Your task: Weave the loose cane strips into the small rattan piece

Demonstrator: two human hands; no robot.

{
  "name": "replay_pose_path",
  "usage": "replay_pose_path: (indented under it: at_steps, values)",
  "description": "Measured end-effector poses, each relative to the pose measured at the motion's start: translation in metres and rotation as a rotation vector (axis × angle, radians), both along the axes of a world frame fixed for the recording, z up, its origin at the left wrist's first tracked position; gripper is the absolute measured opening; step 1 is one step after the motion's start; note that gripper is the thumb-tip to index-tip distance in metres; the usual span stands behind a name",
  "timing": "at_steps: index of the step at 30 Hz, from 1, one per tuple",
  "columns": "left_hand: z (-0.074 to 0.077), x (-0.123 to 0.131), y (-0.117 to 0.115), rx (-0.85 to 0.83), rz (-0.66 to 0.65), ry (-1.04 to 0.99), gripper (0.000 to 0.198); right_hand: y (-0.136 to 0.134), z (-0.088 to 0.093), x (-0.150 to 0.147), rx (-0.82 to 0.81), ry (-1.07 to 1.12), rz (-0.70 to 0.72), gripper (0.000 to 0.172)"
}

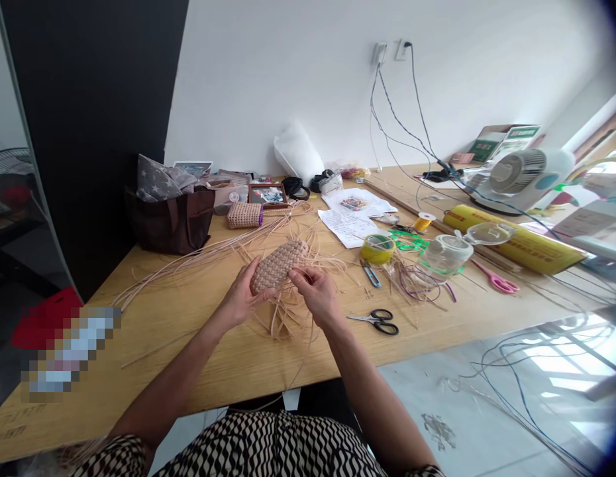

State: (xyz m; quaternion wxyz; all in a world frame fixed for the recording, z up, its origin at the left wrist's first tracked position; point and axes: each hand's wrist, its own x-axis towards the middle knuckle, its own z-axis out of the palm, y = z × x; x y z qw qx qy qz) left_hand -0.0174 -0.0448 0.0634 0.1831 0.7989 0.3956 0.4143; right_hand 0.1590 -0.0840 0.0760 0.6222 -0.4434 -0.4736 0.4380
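A small woven basket (279, 266) in beige strips is tilted up between my hands, its woven face turned toward me. My left hand (246, 291) grips its left side, thumb along the lower edge. At the right edge of the weave, my right hand (315, 289) pinches with thumb and fingertips; a thin strip seems to be in the pinch, though the fingers partly hide it. Loose weaving strips (281, 321) fan out below and behind the basket. Black-handled scissors (380, 320) lie right of my right hand, with blue thread snips (370, 273) beyond them.
Farther back are a woven piece with purple trim (244, 215), a dark bag (171, 222) and handwritten papers (344, 227). To the right stand a yellow tape roll (378, 249), a clear jar (444, 257), pink scissors (501, 283) and a white fan (524, 175). Cables hang from the wall.
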Motion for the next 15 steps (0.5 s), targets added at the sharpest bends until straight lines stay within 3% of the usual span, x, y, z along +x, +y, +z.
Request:
replay_pose_path:
  at_steps: [4, 6, 15]
  values:
    - [0.009, 0.008, -0.010, 0.367, 0.137, 0.106, 0.052, -0.001, 0.003, -0.004, -0.060, 0.042, -0.053, 0.027]
    - [0.012, 0.015, -0.014, 0.486, 0.124, 0.103, 0.037, -0.003, 0.003, -0.008, -0.054, 0.049, -0.028, 0.027]
    - [0.013, 0.026, -0.010, 0.481, 0.067, 0.057, 0.018, -0.003, -0.006, -0.019, 0.021, -0.013, -0.019, 0.022]
